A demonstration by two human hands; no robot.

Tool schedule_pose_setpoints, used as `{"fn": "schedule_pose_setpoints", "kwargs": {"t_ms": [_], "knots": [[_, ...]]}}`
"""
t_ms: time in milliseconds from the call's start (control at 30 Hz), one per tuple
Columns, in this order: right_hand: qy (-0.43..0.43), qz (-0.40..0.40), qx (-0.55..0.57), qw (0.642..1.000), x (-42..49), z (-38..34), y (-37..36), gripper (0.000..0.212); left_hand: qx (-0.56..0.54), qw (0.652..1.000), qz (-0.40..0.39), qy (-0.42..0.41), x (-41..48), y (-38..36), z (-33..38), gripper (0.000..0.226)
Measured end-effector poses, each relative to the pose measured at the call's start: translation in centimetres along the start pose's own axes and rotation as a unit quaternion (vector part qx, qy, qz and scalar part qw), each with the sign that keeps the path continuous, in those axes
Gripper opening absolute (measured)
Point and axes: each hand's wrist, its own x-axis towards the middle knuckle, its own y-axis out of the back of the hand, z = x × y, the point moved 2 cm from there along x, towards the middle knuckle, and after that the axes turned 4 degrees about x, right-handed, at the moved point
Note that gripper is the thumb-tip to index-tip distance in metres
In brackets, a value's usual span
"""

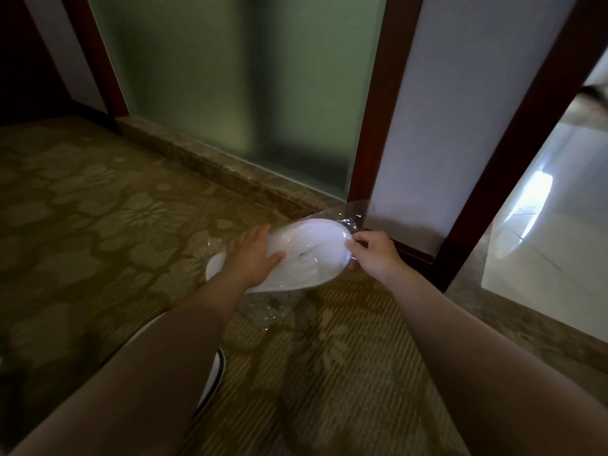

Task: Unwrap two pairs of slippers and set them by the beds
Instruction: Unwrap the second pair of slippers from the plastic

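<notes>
A pair of white slippers (312,251) in a clear plastic wrapper (348,213) is held above the carpet in front of me. My left hand (253,258) grips the slippers around their middle. My right hand (371,251) pinches the wrapper at the slippers' far end, where loose plastic sticks up. More crumpled clear plastic (266,309) hangs below the slippers. No bed is in view.
A patterned olive carpet (98,209) covers the floor. Ahead stands a frosted glass panel (237,87) on a stone sill, framed in dark red wood (378,120). A tiled floor (552,205) shows through the opening at right. My white shoe (214,380) is below.
</notes>
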Motion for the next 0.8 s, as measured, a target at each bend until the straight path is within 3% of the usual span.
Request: {"fn": "schedule_pose_setpoints", "kwargs": {"t_ms": [67, 167, 300, 400, 500, 600, 667, 733, 800], "knots": [[-0.031, 0.027, 0.033, 0.999, 0.4, 1.0, 0.5, 0.016, -0.004, 0.999, 0.018, 0.030, 0.0, -0.4, -0.8, 0.073], [-0.087, 0.050, 0.121, 0.988, 1.0, 2.4, 0.8, 0.025, -0.040, 0.994, 0.039, 0.097, 0.2, -0.5, -1.7, 0.083], [-0.148, 0.082, 0.173, 0.970, 1.2, 3.9, 1.3, 0.029, -0.144, 0.967, 0.095, 0.186, 0.1, 0.0, -1.9, 0.098], [-0.187, 0.105, 0.230, 0.949, 1.3, 4.4, 1.4, 0.024, -0.286, 0.908, 0.148, 0.269, 0.2, 0.9, -1.8, 0.111], [-0.188, 0.116, 0.264, 0.939, 1.5, 4.7, 1.7, 0.026, -0.442, 0.816, 0.117, 0.353, 0.6, 0.6, -1.8, 0.113], [-0.176, 0.105, 0.276, 0.939, 1.3, 4.8, 1.8, 0.028, -0.601, 0.727, 0.036, 0.330, 0.2, 0.1, -1.1, 0.084], [-0.172, 0.094, 0.285, 0.938, 1.1, 4.8, 1.9, 0.029, -0.684, 0.673, 0.040, 0.278, 0.2, 0.4, -0.5, 0.065], [-0.173, 0.081, 0.271, 0.944, 1.0, 5.1, 2.1, 0.030, -0.707, 0.654, 0.058, 0.264, 0.6, 0.6, -0.1, 0.065], [-0.181, 0.076, 0.244, 0.950, 0.8, 5.5, 2.3, 0.030, -0.698, 0.656, 0.079, 0.276, 0.8, 0.6, 0.0, 0.057]]}}
